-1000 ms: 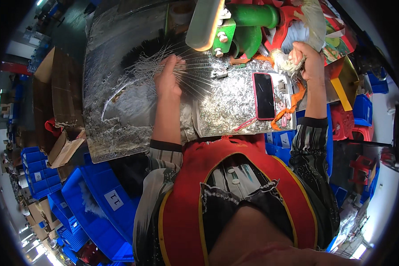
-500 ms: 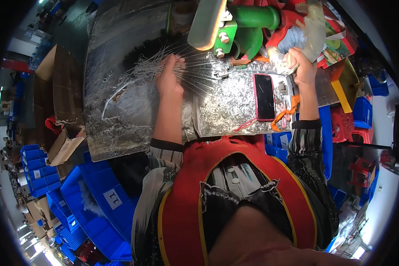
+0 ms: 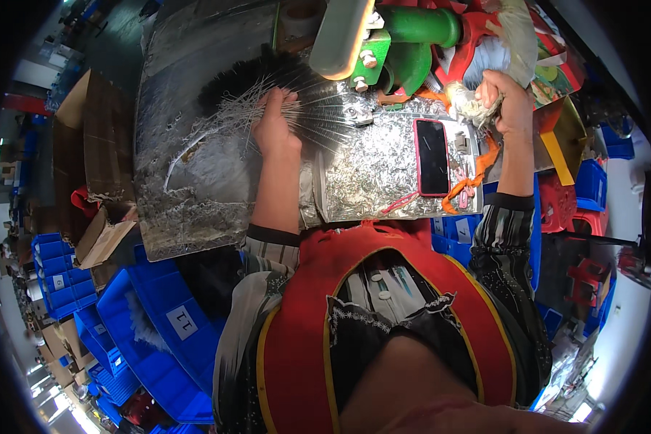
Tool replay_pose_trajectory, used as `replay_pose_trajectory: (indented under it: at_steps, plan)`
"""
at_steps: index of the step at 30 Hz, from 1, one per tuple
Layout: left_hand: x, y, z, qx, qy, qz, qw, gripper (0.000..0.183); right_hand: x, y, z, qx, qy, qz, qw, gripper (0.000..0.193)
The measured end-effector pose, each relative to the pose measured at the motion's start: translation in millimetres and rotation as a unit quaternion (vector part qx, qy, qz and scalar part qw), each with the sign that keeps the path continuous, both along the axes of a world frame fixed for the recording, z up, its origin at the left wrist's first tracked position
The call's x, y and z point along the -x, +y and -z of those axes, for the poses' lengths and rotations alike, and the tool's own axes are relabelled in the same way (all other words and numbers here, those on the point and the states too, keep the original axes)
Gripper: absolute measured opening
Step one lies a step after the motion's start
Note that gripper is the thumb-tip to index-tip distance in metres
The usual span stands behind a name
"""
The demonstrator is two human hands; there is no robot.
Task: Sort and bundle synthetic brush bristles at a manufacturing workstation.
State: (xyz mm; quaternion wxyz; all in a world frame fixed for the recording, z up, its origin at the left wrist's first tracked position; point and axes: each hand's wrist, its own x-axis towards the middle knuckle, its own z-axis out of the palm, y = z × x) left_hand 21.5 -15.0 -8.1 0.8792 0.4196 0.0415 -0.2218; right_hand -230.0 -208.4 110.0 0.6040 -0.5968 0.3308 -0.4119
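My left hand (image 3: 276, 129) is closed around a bundle of thin metal wires (image 3: 239, 112) over the workbench. Small loops show at some wire ends on the left, while the other ends fan out to the right. Black bristles (image 3: 228, 81) lie just behind the bundle; whether they belong to these wires I cannot tell. My right hand (image 3: 510, 101) grips a handle wrapped in whitish material (image 3: 470, 107), beside the red part (image 3: 461, 61) of a green machine (image 3: 412, 65). Part of the handle is hidden by my fingers.
A phone in a pink case (image 3: 432, 159) lies on the foil-covered bench surface (image 3: 369, 181), with an orange cloth strip (image 3: 477, 177) to its right. Blue bins (image 3: 152, 311) stand at lower left, below an open cardboard box (image 3: 105, 145). A grey lamp-like bar (image 3: 342, 36) overhangs the bench.
My right hand has moved right and slightly nearer, and the wrapped handle has shifted a little to the right with it. My left hand stays almost still on the wires.
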Motion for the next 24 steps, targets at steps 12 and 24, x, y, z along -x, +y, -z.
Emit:
replay_pose_trajectory:
  at_steps: [12,24]
  plan:
    - [4,9,-19,-0.044,0.041,0.075,0.995,0.013,-2,-18,87,0.129,-0.087,0.102,0.983,0.013]
    - [-1,20,0,-0.017,-0.004,0.137,0.99,0.019,-3,5,13,0.006,-0.015,0.019,1.0,0.032]
